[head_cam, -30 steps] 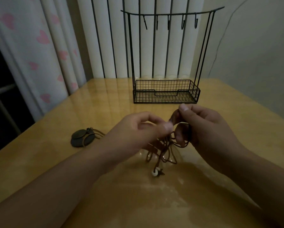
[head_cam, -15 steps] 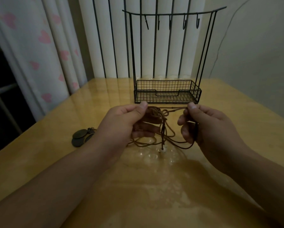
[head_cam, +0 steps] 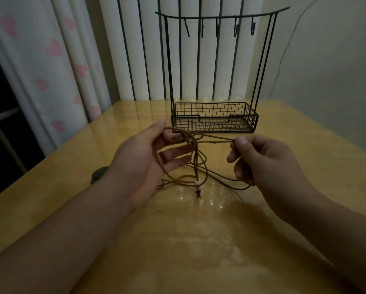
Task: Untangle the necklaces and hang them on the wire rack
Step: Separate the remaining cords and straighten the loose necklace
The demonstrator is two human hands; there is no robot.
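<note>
Wire rack point(head_cam: 214, 117) basket (dim) seemingly holds nothing.

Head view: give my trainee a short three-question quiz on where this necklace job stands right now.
1. True or false: a necklace already hangs on the wire rack.
2. What does the right hand pinch? A) a rack hook B) a stretch of brown cord C) the white bead
3. Fill in: the tangled knot sits at the fingers of the ___ hand.

Key: 1 false, the hooks are bare; 2 B; 3 left.
</note>
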